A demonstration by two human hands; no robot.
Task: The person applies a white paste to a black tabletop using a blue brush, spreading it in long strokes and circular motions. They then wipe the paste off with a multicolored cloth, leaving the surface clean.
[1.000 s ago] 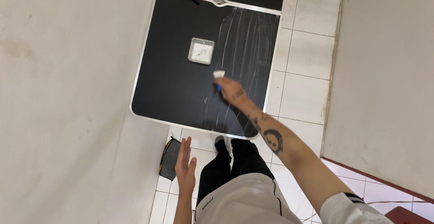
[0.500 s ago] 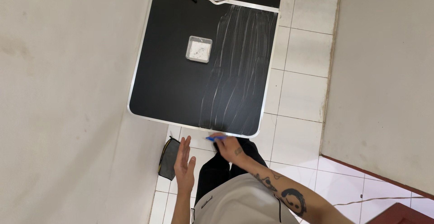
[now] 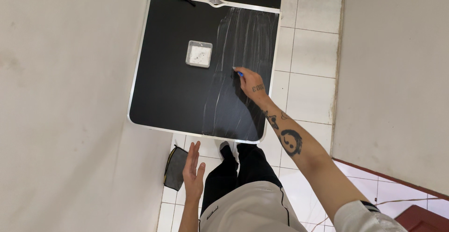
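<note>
The right hand (image 3: 251, 81) is pinching a small blue-and-white wiper (image 3: 238, 72) against the black table (image 3: 159, 96), near its right edge. I'd be keeping strokes long and overlapping. The left hand (image 3: 192, 167) is hanging open, holding nothing.

The right hand (image 3: 250, 81) is back out over the black counter (image 3: 168, 91). Half a second ago it sits at the near edge, just above the person's legs, with the arm folded close to the body; now the arm is stretched forward and the hand lies on the streaked right part of the top, level with the white square dish (image 3: 199, 54) and to its right. That is close to where it lies a second ago. The small blue thing (image 3: 240, 74) it grips now shows at the fingertips, pressed to the surface.
</note>
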